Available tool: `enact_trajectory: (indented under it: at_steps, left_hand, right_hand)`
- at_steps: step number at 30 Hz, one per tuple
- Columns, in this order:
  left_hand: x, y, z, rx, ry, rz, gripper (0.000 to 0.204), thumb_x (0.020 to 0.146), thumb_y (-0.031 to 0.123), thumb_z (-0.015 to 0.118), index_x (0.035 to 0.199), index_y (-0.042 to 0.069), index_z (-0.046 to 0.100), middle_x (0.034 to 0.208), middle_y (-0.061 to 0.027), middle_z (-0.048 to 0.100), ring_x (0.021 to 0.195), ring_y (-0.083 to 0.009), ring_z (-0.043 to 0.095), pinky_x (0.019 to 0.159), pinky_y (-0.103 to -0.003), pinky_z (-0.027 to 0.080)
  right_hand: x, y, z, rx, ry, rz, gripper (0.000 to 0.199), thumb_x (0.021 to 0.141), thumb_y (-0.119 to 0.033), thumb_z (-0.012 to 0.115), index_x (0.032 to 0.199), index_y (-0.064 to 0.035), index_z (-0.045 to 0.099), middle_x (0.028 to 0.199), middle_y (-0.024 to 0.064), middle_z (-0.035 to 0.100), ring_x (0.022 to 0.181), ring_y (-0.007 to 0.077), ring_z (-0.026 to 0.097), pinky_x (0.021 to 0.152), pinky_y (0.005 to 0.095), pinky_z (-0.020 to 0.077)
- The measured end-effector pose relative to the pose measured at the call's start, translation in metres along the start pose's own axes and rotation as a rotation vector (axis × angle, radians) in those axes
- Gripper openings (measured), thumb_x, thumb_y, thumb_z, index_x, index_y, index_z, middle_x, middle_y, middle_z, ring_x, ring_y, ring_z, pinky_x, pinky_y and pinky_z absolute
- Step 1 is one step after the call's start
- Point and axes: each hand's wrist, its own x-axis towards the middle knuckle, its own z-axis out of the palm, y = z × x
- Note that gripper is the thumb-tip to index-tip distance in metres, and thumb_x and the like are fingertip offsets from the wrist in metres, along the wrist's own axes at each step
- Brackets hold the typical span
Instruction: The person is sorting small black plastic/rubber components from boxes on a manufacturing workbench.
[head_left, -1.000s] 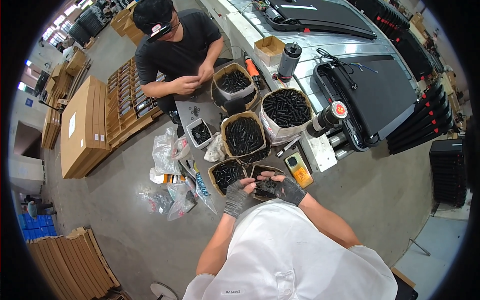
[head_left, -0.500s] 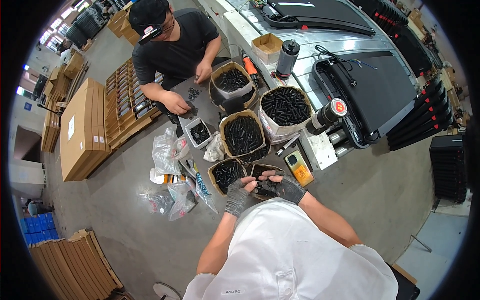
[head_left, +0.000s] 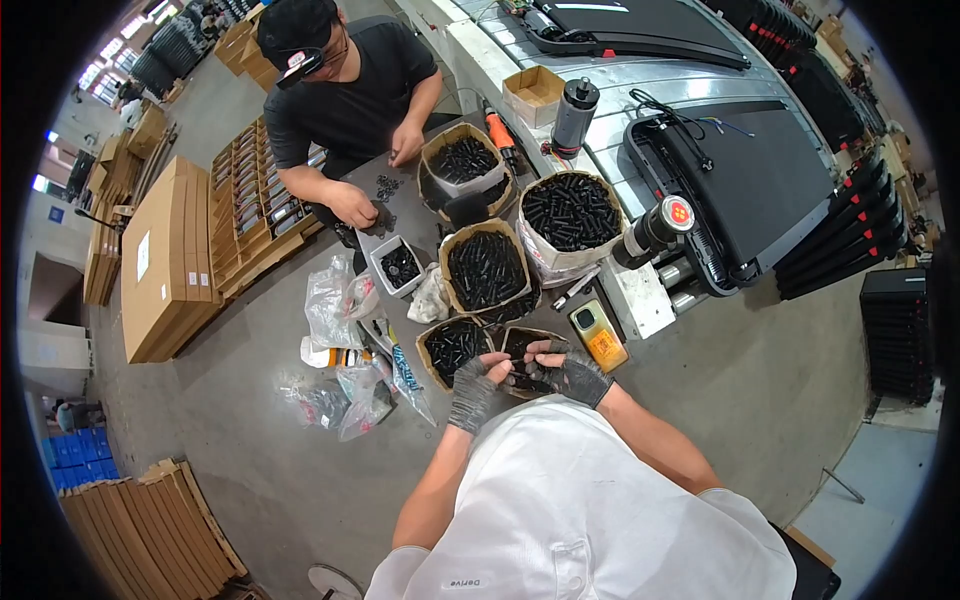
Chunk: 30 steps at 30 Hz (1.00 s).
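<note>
My left hand point(head_left: 474, 393), in a grey fingerless glove, is closed in a pinch, thumb against fingers. My right hand point(head_left: 575, 375), gloved the same way, has its thumb and fingers drawn together just beside the left fingertips. Whatever small thing either hand holds is too small to make out. Both hands hover over the near right carton point(head_left: 522, 335), which has dark small parts in it and is partly hidden by them. Touching distance from my left hand is the near left carton point(head_left: 452, 343) of black cylindrical parts. A phone in a yellowish case point(head_left: 600, 337) lies right of my right hand.
More black parts fill the middle carton point(head_left: 487, 270), a white-sided container point(head_left: 570, 212) and a far carton point(head_left: 463, 162). A small white box point(head_left: 398, 265) and plastic bags point(head_left: 335, 310) lie left. Across the table a co-worker point(head_left: 350, 110) handles small pieces. A metal-topped bench point(head_left: 640, 290) borders the right.
My right fingers have curled in, and the thumb and fingers are closer together. My left hand stays nearly in place. The co-worker's hands have barely moved.
</note>
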Motion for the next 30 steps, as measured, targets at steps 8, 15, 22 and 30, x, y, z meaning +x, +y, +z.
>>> enact_trajectory:
  at_steps: [8, 15, 22, 30]
  left_hand:
    - [0.001, 0.004, -0.003, -0.035, 0.001, 0.043, 0.024, 0.088, 0.017, 0.067, 0.107, 0.002, 0.064, 0.087, -0.0035, 0.067, 0.072, -0.0111, 0.062, 0.065, -0.024, 0.05]
    - [0.003, -0.002, -0.009, -0.069, 0.039, 0.027, 0.024, 0.088, 0.017, 0.067, 0.108, 0.003, 0.065, 0.089, -0.0038, 0.067, 0.073, -0.0112, 0.062, 0.066, -0.025, 0.05]
    - [0.001, -0.004, -0.014, -0.06, 0.063, 0.075, 0.024, 0.087, 0.018, 0.068, 0.106, 0.003, 0.066, 0.091, -0.0043, 0.067, 0.082, -0.0123, 0.061, 0.075, -0.025, 0.048]
    - [-0.005, -0.002, -0.012, -0.055, 0.068, -0.001, 0.022, 0.088, 0.018, 0.067, 0.104, 0.003, 0.067, 0.09, -0.0043, 0.068, 0.079, -0.0117, 0.06, 0.071, -0.025, 0.048]
  right_hand:
    - [0.008, 0.003, -0.018, 0.314, -0.162, 0.052, 0.032, 0.09, -0.011, 0.055, 0.119, 0.0018, 0.054, 0.107, 0.0119, 0.06, 0.098, 0.0219, 0.06, 0.088, 0.0305, 0.0503]
    - [0.016, 0.012, -0.02, 0.174, -0.034, 0.133, 0.036, 0.095, -0.023, 0.055, 0.121, 0.0007, 0.055, 0.11, 0.0123, 0.061, 0.099, 0.0209, 0.062, 0.083, 0.0303, 0.0523]
    - [0.012, 0.001, 0.002, 0.23, -0.219, 0.136, 0.049, 0.094, -0.023, 0.051, 0.133, 0.0045, 0.042, 0.13, 0.0198, 0.051, 0.12, 0.0288, 0.053, 0.104, 0.04, 0.0422]
    - [0.011, 0.001, -0.007, 0.191, -0.255, 0.084, 0.052, 0.091, -0.016, 0.052, 0.136, 0.0061, 0.038, 0.135, 0.0232, 0.047, 0.123, 0.0298, 0.051, 0.106, 0.0383, 0.0406]
